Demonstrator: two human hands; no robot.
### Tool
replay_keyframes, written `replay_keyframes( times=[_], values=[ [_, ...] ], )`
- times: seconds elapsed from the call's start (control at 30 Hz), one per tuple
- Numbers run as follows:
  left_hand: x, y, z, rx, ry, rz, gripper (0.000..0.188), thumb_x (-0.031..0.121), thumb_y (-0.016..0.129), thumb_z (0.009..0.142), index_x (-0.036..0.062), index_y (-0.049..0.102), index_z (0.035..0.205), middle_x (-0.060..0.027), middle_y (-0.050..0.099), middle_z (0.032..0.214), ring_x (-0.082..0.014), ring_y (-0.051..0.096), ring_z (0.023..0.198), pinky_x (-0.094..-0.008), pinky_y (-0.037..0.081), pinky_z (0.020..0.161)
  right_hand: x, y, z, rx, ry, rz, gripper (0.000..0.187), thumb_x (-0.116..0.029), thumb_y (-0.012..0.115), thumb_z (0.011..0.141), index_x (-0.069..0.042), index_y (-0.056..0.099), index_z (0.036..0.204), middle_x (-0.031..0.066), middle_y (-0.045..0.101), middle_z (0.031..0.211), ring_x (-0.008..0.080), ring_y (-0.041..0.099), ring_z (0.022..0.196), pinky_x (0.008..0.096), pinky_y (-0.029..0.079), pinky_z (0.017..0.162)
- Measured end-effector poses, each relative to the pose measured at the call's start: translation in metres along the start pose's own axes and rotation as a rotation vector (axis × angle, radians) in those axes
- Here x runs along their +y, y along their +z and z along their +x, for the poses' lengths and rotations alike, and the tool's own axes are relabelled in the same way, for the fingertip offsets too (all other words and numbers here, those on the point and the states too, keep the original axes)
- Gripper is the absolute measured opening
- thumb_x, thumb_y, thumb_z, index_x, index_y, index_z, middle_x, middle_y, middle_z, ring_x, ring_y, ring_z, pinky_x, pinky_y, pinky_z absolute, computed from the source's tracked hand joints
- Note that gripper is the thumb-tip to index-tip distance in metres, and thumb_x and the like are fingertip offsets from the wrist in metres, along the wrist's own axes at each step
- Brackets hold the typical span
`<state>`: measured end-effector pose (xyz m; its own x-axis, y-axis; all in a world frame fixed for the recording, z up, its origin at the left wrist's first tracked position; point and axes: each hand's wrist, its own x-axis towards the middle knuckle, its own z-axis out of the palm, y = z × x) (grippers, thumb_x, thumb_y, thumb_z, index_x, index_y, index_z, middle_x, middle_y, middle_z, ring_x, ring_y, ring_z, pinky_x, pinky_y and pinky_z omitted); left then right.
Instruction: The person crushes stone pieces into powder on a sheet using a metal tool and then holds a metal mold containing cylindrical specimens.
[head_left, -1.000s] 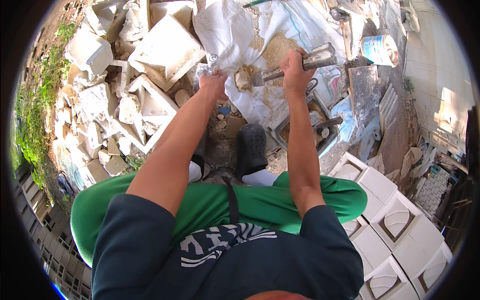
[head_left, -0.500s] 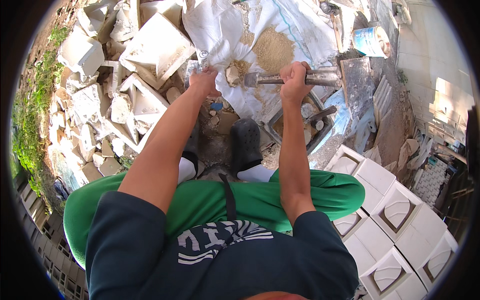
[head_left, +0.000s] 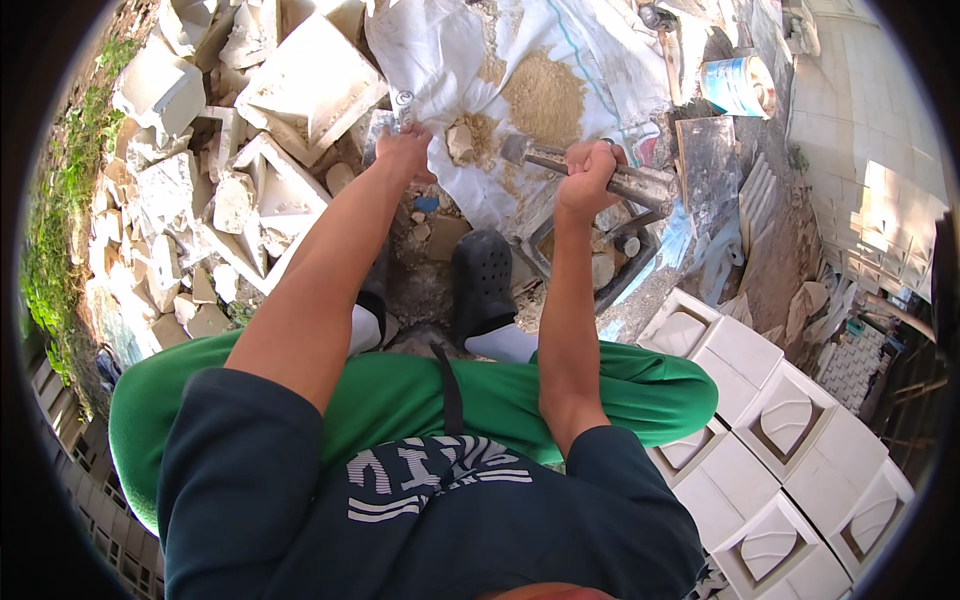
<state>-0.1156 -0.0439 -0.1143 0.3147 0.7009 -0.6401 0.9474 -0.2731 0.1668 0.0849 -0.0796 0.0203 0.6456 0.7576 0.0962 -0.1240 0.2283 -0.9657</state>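
Note:
My right hand (head_left: 590, 172) is closed around a long grey metal tool (head_left: 640, 185). The tool has a flat, wider end to the left and a thick, tube-like part to the right. It is held slanting above a square, dark-rimmed container (head_left: 612, 290). My left hand (head_left: 403, 155) is curled beside a grey metal piece (head_left: 377, 130), near a small piece with a round end (head_left: 403, 103). What its fingers grip is hidden. Between the hands, a pale stone lump (head_left: 460, 143) rests on a white sheet (head_left: 425, 60) with heaped sandy powder (head_left: 545, 97).
Broken white blocks (head_left: 310, 85) are piled on the left. A blue-and-white can (head_left: 738, 86), a hammer (head_left: 664, 40) and a board (head_left: 710, 165) lie at the far right. White moulded blocks (head_left: 745, 360) stand in rows at near right. My dark clog (head_left: 482, 280) stands between the arms.
The tool in my right hand has tilted, its right end now lower and its left end slightly higher. My left hand has stayed nearly in place; the whole view has shifted slightly.

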Motion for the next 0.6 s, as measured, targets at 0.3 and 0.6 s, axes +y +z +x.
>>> replay_keyframes(
  times=[0.3,0.6],
  values=[
    [-0.005,0.003,-0.002,0.013,-0.004,-0.035,0.089,0.047,0.071,0.066,0.0132,0.032,0.139,-0.0065,0.036,0.145,-0.0193,0.032,0.135,-0.0474,0.019,0.111,-0.020,-0.010,0.014,-0.173,-0.021,-0.009,0.022,-0.005,0.051,0.081,-0.009,0.039,0.063,-0.0017,0.039,0.054,0.0065,0.033,0.049,0.0237,0.027,0.046],
    [0.000,-0.001,-0.003,-0.032,-0.008,-0.024,0.090,0.049,0.070,0.067,0.0127,0.031,0.140,-0.0075,0.032,0.147,-0.0196,0.030,0.135,-0.0466,0.019,0.112,0.015,-0.039,0.010,-0.209,-0.114,-0.179,0.015,-0.004,0.051,0.083,-0.007,0.044,0.069,-0.0043,0.039,0.060,0.0048,0.035,0.052,0.0219,0.026,0.047]
  ],
)
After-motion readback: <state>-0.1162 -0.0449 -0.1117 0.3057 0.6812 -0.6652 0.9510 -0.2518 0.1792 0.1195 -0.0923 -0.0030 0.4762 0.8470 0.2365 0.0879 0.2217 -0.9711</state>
